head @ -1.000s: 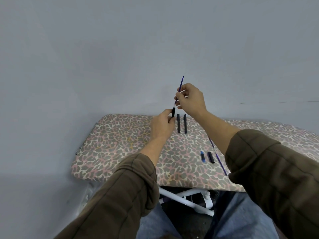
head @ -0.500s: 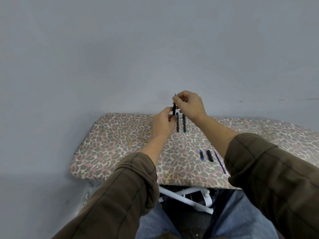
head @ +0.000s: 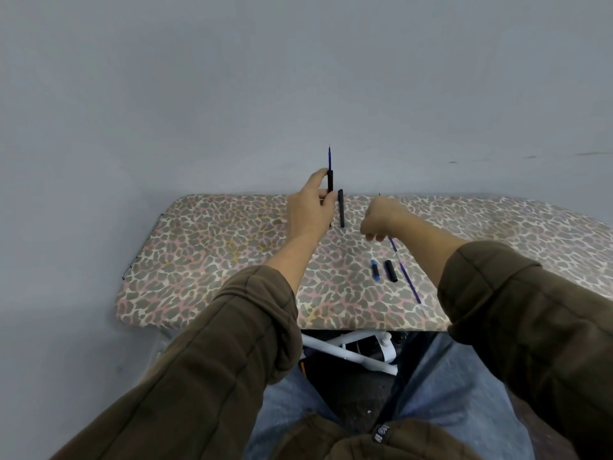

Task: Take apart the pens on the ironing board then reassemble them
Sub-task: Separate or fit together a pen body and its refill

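My left hand [head: 310,207] grips a black pen barrel [head: 330,181] upright above the leopard-print ironing board [head: 215,260]. A thin blue refill [head: 329,157] sticks out of the barrel's top. A second black barrel [head: 341,209] lies on the board just right of that hand; another dark piece is mostly hidden behind it. My right hand [head: 381,219] is lower and to the right, fingers curled around a long blue refill [head: 409,282] that slants toward the board's front edge. A short blue cap [head: 374,270] and a short black cap [head: 390,270] lie side by side left of that refill.
A plain grey wall [head: 298,78] rises directly behind the board. White board legs [head: 351,355] show below the front edge, above my jeans. The board's rounded end is at the left.
My right hand left the pen held in my left hand and dropped to the right onto the long refill on the board. My left hand lifted the barrel, refill now protruding from the top.
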